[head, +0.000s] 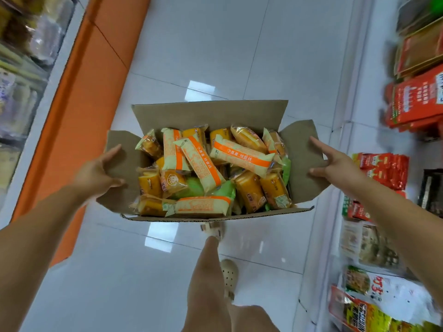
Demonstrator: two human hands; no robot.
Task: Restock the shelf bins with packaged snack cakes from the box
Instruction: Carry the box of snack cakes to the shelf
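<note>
Snack cakes [211, 168] lie just past our raised knee [208, 245], heaped loosely in clear, orange-striped cream and green wrappers inside the open cardboard box [211, 116]. Our left hand [100, 171] and right hand [333, 161] are spread wide, fingers fairly straight, each pressed on a side flap, likely to keep the flaps folded out and steady the load between our palms. Beyond, the box hangs over the white tiled floor [215, 56], between blurred shelves with red packets [412, 101] to our right.
</note>
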